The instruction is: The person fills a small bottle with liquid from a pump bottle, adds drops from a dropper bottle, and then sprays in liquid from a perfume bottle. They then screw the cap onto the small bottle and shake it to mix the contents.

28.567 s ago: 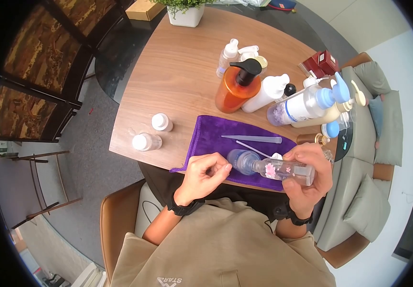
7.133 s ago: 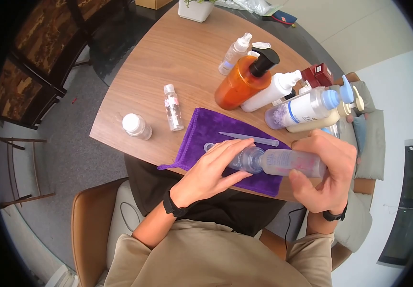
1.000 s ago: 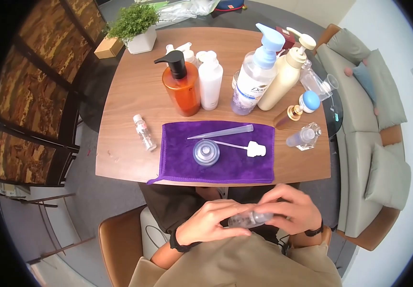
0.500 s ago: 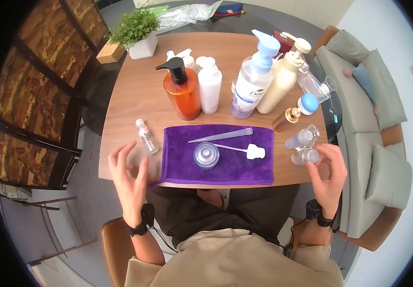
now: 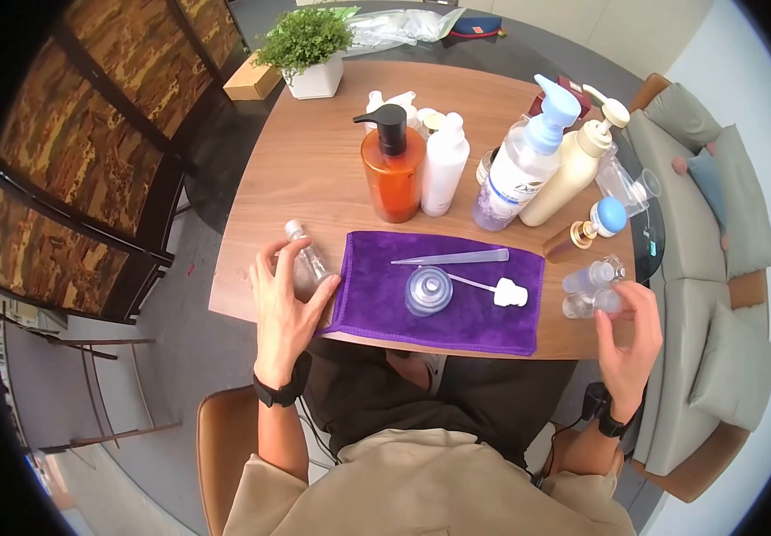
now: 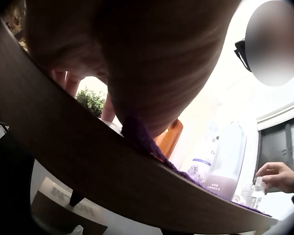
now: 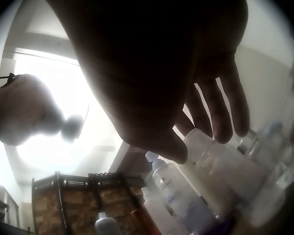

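In the head view my left hand reaches over the table's near left side, thumb and fingers spread around a slim clear bottle; firm contact is not visible. My right hand pinches the top of a short clear bottle, thumb on one side and index finger on the other. In the left wrist view this right hand is at the bottle's top. A purple cloth carries a bluish bottle, a tapered translucent piece and a white pump top with its tube.
Behind the cloth stand an amber pump bottle, a white bottle, a blue-topped pump bottle and a cream one. Another small bottle touches or nearly touches the right-hand one. A potted plant stands at the back left.
The hands have parted. My left hand has moved to the slim bottle, my right hand to the table's right side with the short bottle. The head view has shifted slightly.
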Demonstrator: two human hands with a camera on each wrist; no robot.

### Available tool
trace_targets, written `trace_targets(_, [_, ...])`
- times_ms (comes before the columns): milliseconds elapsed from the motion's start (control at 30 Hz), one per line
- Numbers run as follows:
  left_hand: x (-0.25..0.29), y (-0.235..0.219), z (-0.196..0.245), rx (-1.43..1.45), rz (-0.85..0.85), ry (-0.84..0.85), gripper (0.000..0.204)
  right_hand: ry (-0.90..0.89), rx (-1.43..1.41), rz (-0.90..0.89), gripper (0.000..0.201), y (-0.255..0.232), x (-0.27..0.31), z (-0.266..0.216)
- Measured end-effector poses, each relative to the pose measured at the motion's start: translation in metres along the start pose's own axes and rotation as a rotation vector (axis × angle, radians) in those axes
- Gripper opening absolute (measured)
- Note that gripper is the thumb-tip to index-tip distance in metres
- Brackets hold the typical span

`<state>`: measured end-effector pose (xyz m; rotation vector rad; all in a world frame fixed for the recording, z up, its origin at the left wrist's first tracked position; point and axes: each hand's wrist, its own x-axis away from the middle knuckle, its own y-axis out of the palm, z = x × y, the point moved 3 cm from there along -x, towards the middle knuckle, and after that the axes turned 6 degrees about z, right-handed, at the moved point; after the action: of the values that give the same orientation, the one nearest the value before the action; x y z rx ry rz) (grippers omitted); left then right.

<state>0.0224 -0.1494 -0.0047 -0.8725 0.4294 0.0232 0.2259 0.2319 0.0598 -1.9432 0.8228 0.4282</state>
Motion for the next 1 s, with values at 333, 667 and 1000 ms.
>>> trace_targets(333, [0.011, -0.008, -0.036, 0.520, 0.066, -0.203, 0.031, -0.073, 0.035, 0.087, 0.045, -0.013, 0.004, -0.004])
trace_targets(667, [0.062, -0.017, 0.040, 1.179, -0.608, -0.011, 0.044, -0.274, -0.521, -0.206, 0.047, 0.017, 0.024, -0.061])
trace_targets(1000, [0.088, 0.018, 0.085, 1.164, -0.757, 0.058, 0.044, -0.364, -0.790, -0.395, 0.043, 0.050, 0.040, -0.085])
